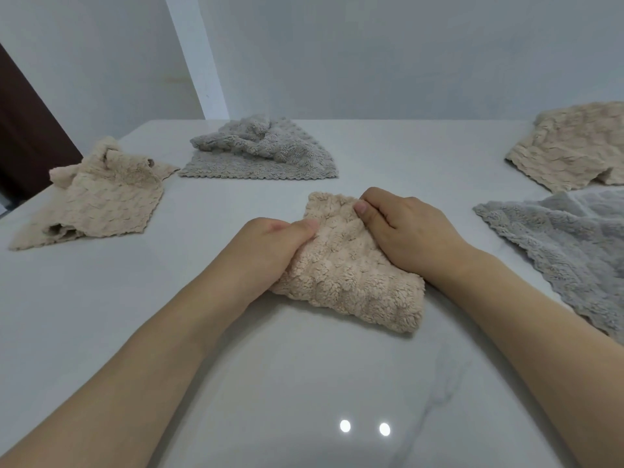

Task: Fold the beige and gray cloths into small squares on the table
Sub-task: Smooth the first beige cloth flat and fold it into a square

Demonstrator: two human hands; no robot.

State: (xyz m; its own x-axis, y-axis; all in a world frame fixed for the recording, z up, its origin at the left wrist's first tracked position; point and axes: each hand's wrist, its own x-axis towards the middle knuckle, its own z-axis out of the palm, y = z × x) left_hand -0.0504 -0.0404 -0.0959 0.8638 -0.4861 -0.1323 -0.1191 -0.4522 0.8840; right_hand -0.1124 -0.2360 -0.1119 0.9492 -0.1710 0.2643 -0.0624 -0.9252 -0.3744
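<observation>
A fluffy beige cloth (351, 271), folded into a thick small bundle, lies at the middle of the white table (236, 332). My left hand (270, 244) grips its left edge, thumb on top and fingers tucked under the fold. My right hand (405, 228) grips the far right corner, thumb pressed on the cloth. A rumpled beige cloth (98, 194) lies at the far left. A crumpled gray cloth (260, 150) sits at the back centre. Another beige cloth (574, 146) lies at the back right, and a gray cloth (567, 244) spreads at the right edge.
The glossy table reflects two ceiling lights near the front edge. A pale wall stands right behind the table. A dark brown panel (27, 143) shows at the far left, past the table's left edge.
</observation>
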